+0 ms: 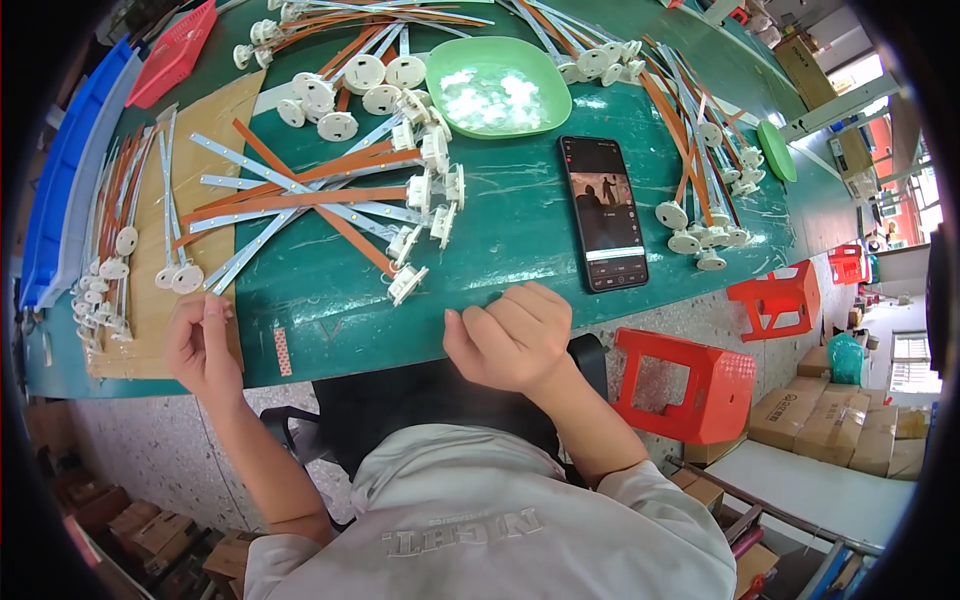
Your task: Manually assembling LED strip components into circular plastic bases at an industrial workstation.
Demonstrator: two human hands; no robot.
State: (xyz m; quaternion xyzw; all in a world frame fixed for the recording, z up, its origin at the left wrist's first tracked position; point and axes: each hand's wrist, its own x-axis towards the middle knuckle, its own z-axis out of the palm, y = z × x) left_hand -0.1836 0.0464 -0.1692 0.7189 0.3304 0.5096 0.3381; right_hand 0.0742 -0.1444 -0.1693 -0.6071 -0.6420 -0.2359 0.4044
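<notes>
My left hand (205, 345) is closed at the table's front edge, thumb against curled fingers. Its thumb tip is by the lower end of a silver LED strip (250, 252), beside two round white connectors (187, 278); whether it grips anything is hidden. My right hand (515, 337) forms a fist over the front edge, knuckles up, its inside out of sight. Between and beyond the hands lies a crossed pile of silver and orange LED strips (300, 190) with white plastic end connectors (436, 150). A black phone (604, 215) with a lit screen lies beyond my right hand.
A green bowl (552, 100) holds small whitish pieces. More strip bundles lie at the back and on the right (690, 150), others on cardboard (215, 150) at left. Blue trays (70, 170) and a red basket (180, 60) stand far left. Red stools (685, 385) are off the right side.
</notes>
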